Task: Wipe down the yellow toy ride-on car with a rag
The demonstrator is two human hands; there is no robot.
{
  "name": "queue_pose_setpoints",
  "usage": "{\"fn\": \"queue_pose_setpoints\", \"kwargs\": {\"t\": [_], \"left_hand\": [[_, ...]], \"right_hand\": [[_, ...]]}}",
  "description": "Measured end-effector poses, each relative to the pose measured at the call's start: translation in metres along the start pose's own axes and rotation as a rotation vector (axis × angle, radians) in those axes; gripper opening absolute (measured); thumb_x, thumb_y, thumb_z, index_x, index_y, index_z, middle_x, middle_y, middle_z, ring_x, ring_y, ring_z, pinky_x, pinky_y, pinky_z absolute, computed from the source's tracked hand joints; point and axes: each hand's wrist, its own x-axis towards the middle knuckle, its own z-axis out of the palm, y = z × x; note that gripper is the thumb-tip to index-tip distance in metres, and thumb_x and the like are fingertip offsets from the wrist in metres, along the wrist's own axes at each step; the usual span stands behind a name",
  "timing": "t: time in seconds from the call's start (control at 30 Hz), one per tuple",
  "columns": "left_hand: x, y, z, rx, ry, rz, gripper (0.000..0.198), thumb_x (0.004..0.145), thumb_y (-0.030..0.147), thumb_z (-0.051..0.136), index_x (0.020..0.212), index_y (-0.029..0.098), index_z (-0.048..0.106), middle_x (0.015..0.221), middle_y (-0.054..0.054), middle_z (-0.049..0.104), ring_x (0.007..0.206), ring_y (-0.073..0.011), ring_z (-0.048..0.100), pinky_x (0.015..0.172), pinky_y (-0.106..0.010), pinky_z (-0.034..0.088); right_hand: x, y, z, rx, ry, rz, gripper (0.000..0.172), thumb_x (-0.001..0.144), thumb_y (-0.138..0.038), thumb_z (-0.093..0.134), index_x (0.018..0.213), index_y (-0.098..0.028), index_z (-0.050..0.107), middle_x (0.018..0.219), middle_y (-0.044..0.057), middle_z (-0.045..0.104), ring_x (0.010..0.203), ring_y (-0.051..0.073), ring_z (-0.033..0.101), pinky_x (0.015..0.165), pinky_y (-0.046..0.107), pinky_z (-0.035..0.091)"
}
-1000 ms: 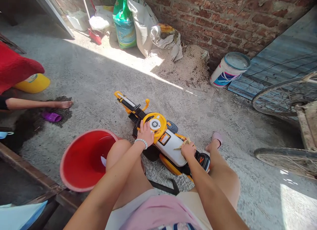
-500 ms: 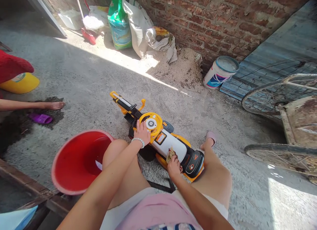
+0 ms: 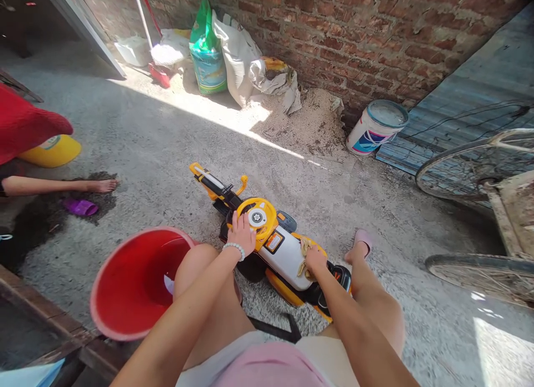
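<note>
A yellow, black and white ride-on toy excavator (image 3: 287, 252) stands on the floor between my knees, its digger arm (image 3: 212, 182) pointing away to the left. My left hand (image 3: 242, 235), with a bead bracelet at the wrist, holds the near left side of its yellow steering wheel (image 3: 266, 212). Bunched in my right hand (image 3: 316, 260) is a yellowish-brown cloth (image 3: 303, 263), pressed on the white body just in front of the black seat end. My right forearm partly hides that seat end.
A red bucket (image 3: 120, 281) stands beside my left knee. Another person's foot (image 3: 102, 185) and a purple slipper (image 3: 81, 207) are at the left on wet floor. Sacks (image 3: 208, 70) and a paint bucket (image 3: 377, 128) line the brick wall. At right is a wheeled cart (image 3: 513, 209).
My right hand has slid the cloth across the toy's white body, up and to the right, to its far side. My left hand stays on the steering wheel. The view has shifted slightly.
</note>
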Motion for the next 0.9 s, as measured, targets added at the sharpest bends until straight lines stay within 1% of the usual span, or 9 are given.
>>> {"fn": "queue_pose_setpoints", "kwargs": {"t": [0.1,0.2,0.3,0.37,0.47,0.6,0.7,0.83,0.9], "left_hand": [[0.0,-0.002,0.002,-0.002,0.012,0.009,0.078,0.096,0.036,0.044,0.163,0.0,0.025,0.169,-0.025,0.029,0.162,-0.0398,0.003,0.117,-0.058,0.041],[0.001,-0.001,0.001,-0.003,0.024,0.016,0.077,0.097,0.036,0.044,0.163,0.0,0.025,0.168,-0.026,0.029,0.162,-0.0407,0.004,0.117,-0.058,0.041],[0.0,0.0,-0.001,0.008,0.033,0.006,0.077,0.096,0.034,0.045,0.161,-0.002,0.026,0.167,-0.027,0.031,0.161,-0.0413,0.005,0.117,-0.058,0.041],[0.0,0.002,-0.002,0.013,0.031,0.004,0.076,0.096,0.033,0.046,0.161,-0.003,0.027,0.166,-0.028,0.032,0.161,-0.0415,0.006,0.117,-0.057,0.041],[-0.001,0.002,-0.003,0.006,0.031,0.007,0.076,0.096,0.033,0.046,0.161,-0.001,0.027,0.165,-0.027,0.033,0.161,-0.0409,0.007,0.117,-0.056,0.041],[0.0,0.002,-0.001,-0.006,0.045,0.014,0.076,0.096,0.033,0.045,0.162,0.001,0.025,0.166,-0.026,0.032,0.162,-0.0401,0.005,0.117,-0.058,0.04],[0.001,0.0,0.002,-0.009,0.045,0.014,0.077,0.096,0.033,0.045,0.162,0.0,0.025,0.166,-0.027,0.032,0.162,-0.0408,0.006,0.117,-0.059,0.041],[0.003,-0.002,0.003,-0.009,0.028,0.024,0.077,0.097,0.035,0.045,0.163,0.0,0.025,0.167,-0.027,0.031,0.162,-0.0411,0.005,0.117,-0.059,0.041],[0.002,-0.002,0.002,-0.01,0.026,0.024,0.077,0.097,0.036,0.044,0.162,-0.001,0.025,0.167,-0.027,0.03,0.162,-0.0413,0.004,0.117,-0.059,0.04]], "right_hand": [[-0.001,-0.006,0.001,-0.003,-0.003,0.019,0.045,0.102,-0.019,0.036,0.136,-0.015,0.066,0.14,0.022,0.058,0.123,0.031,0.061,0.094,0.042,0.051],[-0.021,-0.034,0.013,-0.016,0.065,0.007,0.045,0.103,-0.022,0.04,0.141,-0.011,0.061,0.145,0.027,0.052,0.128,0.035,0.057,0.098,0.042,0.048],[-0.045,-0.071,0.031,-0.022,0.116,-0.094,0.045,0.102,-0.021,0.041,0.141,-0.013,0.062,0.151,0.024,0.049,0.129,0.033,0.055,0.1,0.038,0.048],[-0.054,-0.085,0.041,-0.007,0.133,-0.203,0.045,0.101,-0.022,0.042,0.141,-0.014,0.062,0.153,0.022,0.048,0.128,0.033,0.054,0.099,0.039,0.049],[-0.055,-0.077,0.048,0.026,0.148,-0.259,0.044,0.099,-0.022,0.045,0.138,-0.016,0.064,0.152,0.02,0.047,0.126,0.033,0.054,0.099,0.041,0.049],[-0.042,-0.033,0.044,0.064,0.143,-0.009,0.048,0.1,-0.018,0.037,0.14,-0.021,0.063,0.145,0.019,0.052,0.122,0.03,0.056,0.095,0.04,0.051],[-0.035,-0.013,0.04,0.079,0.119,0.078,0.053,0.101,-0.015,0.03,0.142,-0.021,0.062,0.148,0.02,0.05,0.124,0.03,0.055,0.094,0.042,0.051],[-0.035,-0.027,0.039,0.099,0.161,0.126,0.057,0.099,-0.013,0.03,0.148,-0.024,0.059,0.166,0.018,0.033,0.133,0.034,0.049,0.095,0.049,0.05],[-0.038,-0.045,0.041,0.085,0.197,0.054,0.056,0.1,-0.015,0.034,0.15,-0.024,0.057,0.172,0.016,0.026,0.135,0.036,0.047,0.097,0.049,0.05]]}}
